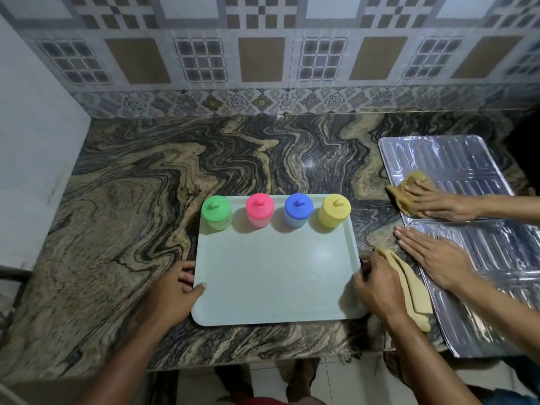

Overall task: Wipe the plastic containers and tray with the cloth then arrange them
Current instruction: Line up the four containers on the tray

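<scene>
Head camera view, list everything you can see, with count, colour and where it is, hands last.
tray: one, pale grey-green, centre of the counter
containers: four lidded, in a row along the tray's far edge, green, pink, blue, yellow
cloth: one, tan, held at the tray's right edge
counter: one, swirled black and tan stone
foil sheet: one, silver, right side of the counter
second cloth: one, tan, on the foil sheet
another person's hands: two, one pressing the second cloth, one flat on the foil sheet
left hand: grips the tray's left edge
right hand: holds the cloth at the tray's right edge
</scene>
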The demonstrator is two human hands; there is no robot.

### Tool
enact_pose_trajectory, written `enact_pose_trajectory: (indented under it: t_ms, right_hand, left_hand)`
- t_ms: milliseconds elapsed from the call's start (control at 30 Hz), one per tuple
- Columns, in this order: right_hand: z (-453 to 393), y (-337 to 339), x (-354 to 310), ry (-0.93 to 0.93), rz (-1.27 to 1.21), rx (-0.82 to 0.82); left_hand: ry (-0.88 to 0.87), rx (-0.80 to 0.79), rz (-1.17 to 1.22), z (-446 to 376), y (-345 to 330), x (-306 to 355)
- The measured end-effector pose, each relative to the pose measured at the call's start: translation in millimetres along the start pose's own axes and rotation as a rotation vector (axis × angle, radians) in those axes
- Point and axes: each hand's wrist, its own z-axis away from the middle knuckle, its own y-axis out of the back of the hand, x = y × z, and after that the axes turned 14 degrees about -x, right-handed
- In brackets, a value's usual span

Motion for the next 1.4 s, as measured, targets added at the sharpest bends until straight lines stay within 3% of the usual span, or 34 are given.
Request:
enact_pose_trajectory:
  t_ms: [67, 133, 167, 200, 500, 900, 1267, 1400]
  right_hand:
    - [-6.6, 7.8, 3.2, 0.020, -0.032, -0.010]
    - [56.4, 34.6, -101.1, -0.059, -0.036, -0.054]
    - [92.0, 41.7, -155.5, -0.014, -0.064, -0.059]
    - [100.7, 50.7, -173.6, -0.037, -0.088, -0.046]
    - [22.3, 69.5, -218.4, 0.043, -0.076, -0.016]
    - [-107.4, 93.9, -286.5, -0.032, -0.159, -0.047]
    - [-123.4, 96.2, -293.8, -0.026, -0.073, -0.056]
    - [-111.7, 112.4, -292.1, 0.050, -0.065, -0.016]
  left_hand:
    - [0.021, 0.023, 0.020, -2.0, -2.1, -0.7]
    - [0.037, 0.053, 0.037, -3.8, -3.1, -0.1]
    - [0.040, 0.068, 0.045, -5.2, -2.6, -0.2]
    - [0.041, 0.083, 0.053, -6.6, -1.8, 1.1]
    - [0.018, 0.172, 0.053, -71.2, 32.9, 42.7]
    - [0.040, 0.193, -0.028, -199.9, 78.5, 107.8]
    - [0.052, 0.196, -0.053, -211.6, 78.4, 116.9]
    - [0.015, 0.316, -0.083, -194.3, 70.4, 124.1]
